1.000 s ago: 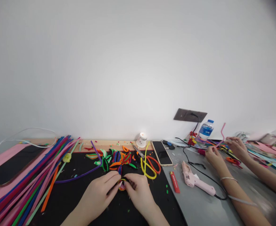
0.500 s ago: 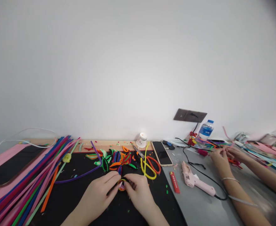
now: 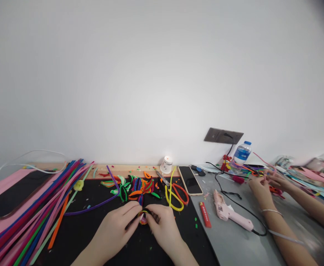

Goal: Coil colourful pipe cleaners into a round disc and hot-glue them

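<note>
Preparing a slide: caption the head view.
Left hand and right hand pinch a small colorful piece over a black mat.

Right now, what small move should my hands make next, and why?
I'd perhaps turn the small multicoloured piece slightly between your left hand and right hand: both hold it, and they cover part of it from this view.

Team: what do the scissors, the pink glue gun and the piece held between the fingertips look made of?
Scissors: metal blades, judging by the grey sheen; yellow and orange handles, likely smooth plastic.
Glue gun: probably moulded plastic, given its even pink colour and rounded form.
Held piece: multicoloured, possibly fuzzy pipe cleaner; mostly covered, so material stays open.
</note>
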Motion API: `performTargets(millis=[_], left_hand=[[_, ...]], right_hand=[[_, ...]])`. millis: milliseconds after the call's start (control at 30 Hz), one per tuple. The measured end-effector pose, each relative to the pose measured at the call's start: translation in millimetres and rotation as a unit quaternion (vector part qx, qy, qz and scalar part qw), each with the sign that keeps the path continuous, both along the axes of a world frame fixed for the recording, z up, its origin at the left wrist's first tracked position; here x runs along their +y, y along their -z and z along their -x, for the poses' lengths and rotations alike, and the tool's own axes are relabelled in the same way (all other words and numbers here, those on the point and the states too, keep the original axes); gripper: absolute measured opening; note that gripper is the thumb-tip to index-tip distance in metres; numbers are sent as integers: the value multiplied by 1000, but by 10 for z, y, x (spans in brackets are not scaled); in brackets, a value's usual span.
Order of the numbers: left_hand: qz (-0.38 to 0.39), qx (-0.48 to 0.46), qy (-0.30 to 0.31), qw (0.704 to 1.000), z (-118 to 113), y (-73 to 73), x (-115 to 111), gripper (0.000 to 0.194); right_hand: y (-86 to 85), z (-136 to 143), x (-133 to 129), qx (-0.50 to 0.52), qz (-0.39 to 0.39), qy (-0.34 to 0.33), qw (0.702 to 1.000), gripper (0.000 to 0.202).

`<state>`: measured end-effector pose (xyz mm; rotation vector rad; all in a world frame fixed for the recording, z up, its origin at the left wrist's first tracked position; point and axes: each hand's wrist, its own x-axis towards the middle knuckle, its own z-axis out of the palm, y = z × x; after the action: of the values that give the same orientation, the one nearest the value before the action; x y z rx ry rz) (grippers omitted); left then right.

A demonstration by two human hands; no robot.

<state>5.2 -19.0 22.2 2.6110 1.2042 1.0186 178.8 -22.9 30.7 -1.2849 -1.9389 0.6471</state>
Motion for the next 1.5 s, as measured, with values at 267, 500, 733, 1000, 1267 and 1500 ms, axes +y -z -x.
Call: performTargets(millis=[267, 500, 733, 1000, 1267, 1500], left_hand=[[7, -4, 2, 1000, -4, -28, -21, 22], [26, -3, 4, 1000, 2, 1, -17, 22], [30, -7, 7, 999, -9, -7, -25, 22], [49, -11, 5, 999, -10, -5, -20, 22], [57, -11, 3, 998, -5, 13, -22, 22], [44, -10, 3, 999, -5, 16, -13, 21]], right_hand=[[13, -2, -13, -1, -2, 1, 1000, 18], [18, 3, -4, 1, 4, 2, 1000, 17], [13, 3, 9, 6, 7, 2, 1000, 17], [37, 0, -8, 8, 10, 2, 1000, 17], [-4, 9, -7, 13, 15, 0, 1000, 17], [18, 8, -7, 10, 11, 4, 1000, 16]])
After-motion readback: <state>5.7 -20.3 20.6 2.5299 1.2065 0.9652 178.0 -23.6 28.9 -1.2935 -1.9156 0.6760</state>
